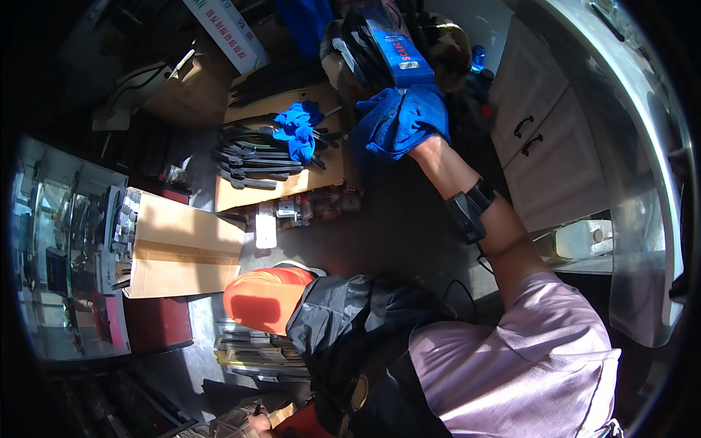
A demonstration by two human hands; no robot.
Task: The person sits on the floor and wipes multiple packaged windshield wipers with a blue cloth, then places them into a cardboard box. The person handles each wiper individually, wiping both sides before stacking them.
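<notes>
Sunlight cuts across a crowded shop or storeroom, with a glass-fronted display case (51, 248) at the left of the frame and white cabinet doors (548, 142) with dark handles at the upper right. A person in a lavender shirt (522, 350) and black apron (358, 314) reaches toward the top center, a black band-mounted device (469, 212) strapped to the right forearm. The right hand (423, 146) is buried in a blue cloth (398, 120) at upper center; its fingers are hidden, so how tightly they close cannot be told. The cloth lies against the near end of a blue printed box (407, 55), beside a group of dark strips (358, 47).

Left of center, a second blue cloth (296, 135) lies crumpled over black wiper-like blades (252, 160) heaped on cardboard (252, 196). A white phone-shaped item (265, 228) shows below them, and a tan cardboard box (186, 244) stands near the display case. Flat packages (259, 354) are stacked at lower left, below a rounded orange piece of clothing (266, 299). At the lower edge, a partly shown hand (259, 423), apparently the person's left, is near a small dark item; its grip cannot be made out. A whitish plastic jug (583, 239) sits at right, below the cabinet doors.
</notes>
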